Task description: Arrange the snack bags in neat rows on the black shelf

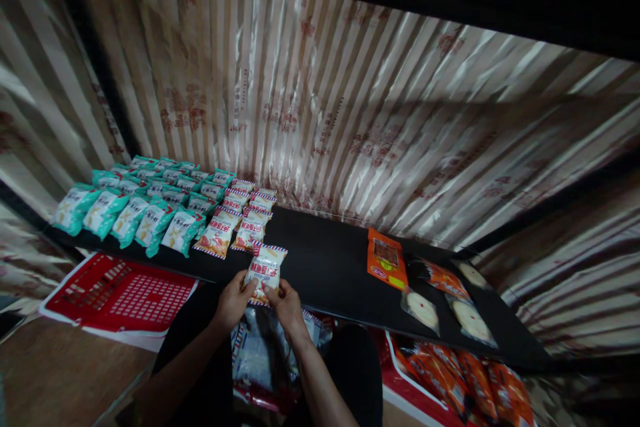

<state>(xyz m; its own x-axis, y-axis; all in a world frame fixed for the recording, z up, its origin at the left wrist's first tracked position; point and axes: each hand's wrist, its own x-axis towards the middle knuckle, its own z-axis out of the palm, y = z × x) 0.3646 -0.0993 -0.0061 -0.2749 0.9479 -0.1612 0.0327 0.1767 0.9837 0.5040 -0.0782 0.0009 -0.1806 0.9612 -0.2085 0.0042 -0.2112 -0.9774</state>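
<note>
A white and orange snack bag (pixel 265 268) with striped ends is gripped at its lower sides by both hands, over the front edge of the black shelf (pixel 320 250). My left hand (pixel 234 300) is closed on its left side, thumb on the front. On the right side my right hand (pixel 287 307) pinches it the same way. Just behind stand matching snack bags (pixel 219 232) in two short rows. To their left, several teal snack bags (pixel 181 230) fill the shelf in rows.
An orange packet (pixel 387 257) and round pale items in clear wrap (pixel 421 310) lie at the shelf's right. Below are a red basket (pixel 120 293), a basket of orange packets (pixel 470 377) and more striped bags (pixel 255 350) between my knees. Printed sheeting (pixel 310 100) hangs behind.
</note>
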